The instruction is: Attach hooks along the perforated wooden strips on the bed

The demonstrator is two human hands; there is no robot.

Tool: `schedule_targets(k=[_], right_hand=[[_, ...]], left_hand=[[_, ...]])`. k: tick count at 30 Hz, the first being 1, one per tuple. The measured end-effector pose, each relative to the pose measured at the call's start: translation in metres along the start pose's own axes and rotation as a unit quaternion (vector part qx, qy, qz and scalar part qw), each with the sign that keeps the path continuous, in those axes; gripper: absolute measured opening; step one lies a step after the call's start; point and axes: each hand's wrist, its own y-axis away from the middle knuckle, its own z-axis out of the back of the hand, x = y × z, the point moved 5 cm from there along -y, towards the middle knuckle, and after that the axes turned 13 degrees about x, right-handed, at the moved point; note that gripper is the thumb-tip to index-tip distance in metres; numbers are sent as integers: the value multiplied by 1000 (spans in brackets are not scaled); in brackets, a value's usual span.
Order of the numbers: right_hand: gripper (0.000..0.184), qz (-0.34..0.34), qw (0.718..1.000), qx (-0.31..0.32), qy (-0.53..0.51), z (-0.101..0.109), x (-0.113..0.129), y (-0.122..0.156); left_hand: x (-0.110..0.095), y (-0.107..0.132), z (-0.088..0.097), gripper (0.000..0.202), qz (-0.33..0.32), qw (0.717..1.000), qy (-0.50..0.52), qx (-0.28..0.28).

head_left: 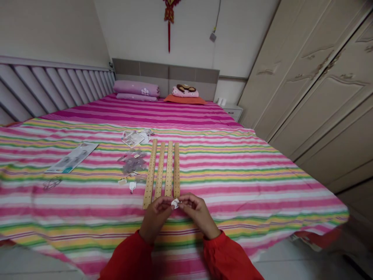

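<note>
Between my two hands, just past the near ends of the wooden strips, is a small white hook (175,203), partly covered by fingertips. My left hand (158,214) pinches its left side, and my right hand (198,212) grips its right edge with thumb and fingers. Several narrow wooden strips with rows of small holes (159,171) lie side by side just beyond the hands. To their left, another white hook (132,186) rests on the striped cloth, close to a small cream-coloured piece (122,181). A heap of clear plastic pieces (134,161) lies behind these.
A striped cloth (247,175) covers the near part of the bed. Crumpled packaging (136,137) lies behind the plastic heap. On the left are a flat clear package (72,157) and some thin wire-like loops (52,182). Folded bedding (136,89) sits by the headboard; a wardrobe (314,74) stands right.
</note>
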Motion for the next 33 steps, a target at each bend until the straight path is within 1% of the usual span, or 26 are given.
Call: schedule_targets(k=[3, 5, 8, 10, 13, 15, 17, 20, 22, 24, 29, 31, 33], right_hand=[[19, 24, 999, -21, 33, -6, 3, 6], [16, 48, 995, -54, 68, -9, 5, 11], [13, 71, 984, -90, 136, -14, 8, 18], [13, 64, 983, -94, 146, -16, 7, 21], [17, 29, 992, -80, 95, -18, 3, 24], [19, 22, 994, -70, 86, -19, 4, 25], [14, 42, 987, -62, 140, -22, 12, 26], [8, 76, 969, -52, 231, -26, 24, 27], [8, 85, 964, -44, 246, -26, 28, 26], [9, 84, 966, -25, 243, -25, 30, 23], [10, 66, 968, 52, 238, -23, 30, 17], [13, 57, 972, 63, 221, -20, 29, 14], [17, 40, 980, 58, 188, -16, 27, 10]], left_hand=[[-13, 2, 0, 29, 7, 1000, -2, -10], [-19, 3, -1, 29, 8, 1000, -6, -17], [-21, 3, -4, 28, 7, 1000, -14, -24], [-19, 3, -5, 28, 9, 1000, -14, -26], [-15, 5, -7, 28, 9, 1000, -10, -24], [-12, 7, -9, 29, 13, 1000, -4, -14], [-8, 9, -11, 30, 17, 1000, -3, 3], [-6, 12, -13, 27, 15, 999, -19, 35], [-8, 13, -14, 25, 12, 998, -32, 51], [-9, 13, -13, 26, 18, 997, -32, 63], [-13, 10, -11, 35, 63, 993, -9, 99], [-14, 8, -11, 39, 73, 991, -7, 107], [-16, 6, -10, 42, 77, 992, -3, 98]])
